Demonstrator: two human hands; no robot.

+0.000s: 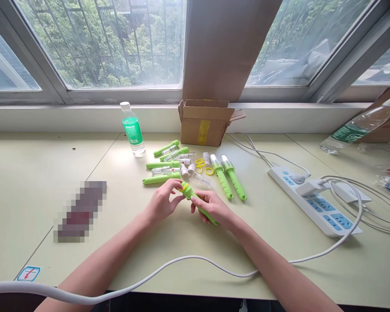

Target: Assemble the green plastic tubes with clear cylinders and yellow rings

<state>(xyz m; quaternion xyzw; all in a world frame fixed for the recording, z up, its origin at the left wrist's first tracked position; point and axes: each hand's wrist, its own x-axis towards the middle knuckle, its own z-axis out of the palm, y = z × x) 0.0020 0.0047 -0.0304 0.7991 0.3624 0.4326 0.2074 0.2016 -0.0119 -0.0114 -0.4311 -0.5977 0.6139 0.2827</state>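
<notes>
My right hand [218, 209] is wrapped around a green plastic handle [189, 192], which slants away toward the upper left. At the handle's threaded top, the fingertips of my left hand [162, 200] pinch a yellow ring [183, 186]. Just beyond my hands lie several loose green handles [160, 178], clear tubes [201, 178] and small white cylindrical parts [191, 168]. More yellow rings [209, 171] rest among them. To the right, two green sticks [235, 180] with clear tops lie side by side.
A water bottle [133, 132] stands behind the parts, beside an open cardboard box [203, 125]. On the right are a power strip [312, 201] with coiled cables and a tilted larger bottle [351, 132]. A white cable [188, 257] crosses the table's front. A blurred-out object [81, 212] lies left.
</notes>
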